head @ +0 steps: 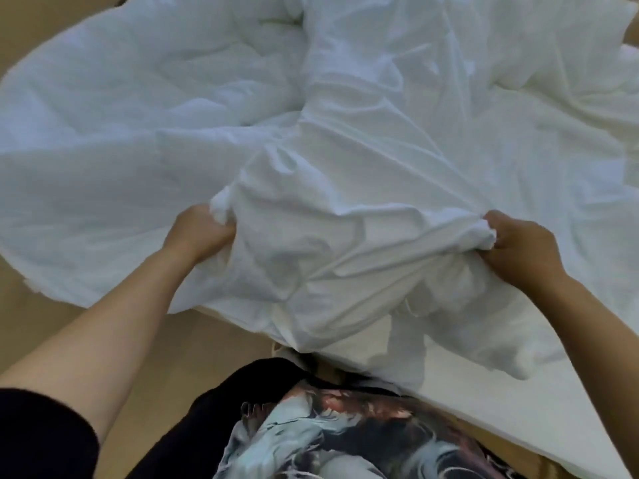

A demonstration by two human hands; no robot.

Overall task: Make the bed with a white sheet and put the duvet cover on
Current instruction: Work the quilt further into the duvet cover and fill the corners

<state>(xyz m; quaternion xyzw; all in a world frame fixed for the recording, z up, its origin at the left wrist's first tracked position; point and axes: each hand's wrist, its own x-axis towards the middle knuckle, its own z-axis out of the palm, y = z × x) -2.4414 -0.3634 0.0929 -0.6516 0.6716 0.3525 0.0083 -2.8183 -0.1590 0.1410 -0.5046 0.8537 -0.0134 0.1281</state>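
Observation:
A white duvet cover (345, 209) lies rumpled over the near corner of the bed, its lower edge hanging off toward me. The puffy white duvet (121, 133) spreads to the left and drapes over the bed's side. My left hand (197, 229) grips a bunch of cover and filling at the cover's left edge. My right hand (518, 247) grips a bunched corner of the cover on the right. Both arms reach forward from the bottom of the view. The white sheet (484, 402) shows on the mattress at the lower right.
Tan floor (179, 340) runs along the left side and under the bed's near corner. My patterned clothing fills the bottom middle. A pillow-like white bulge (587, 25) lies at the far right of the bed.

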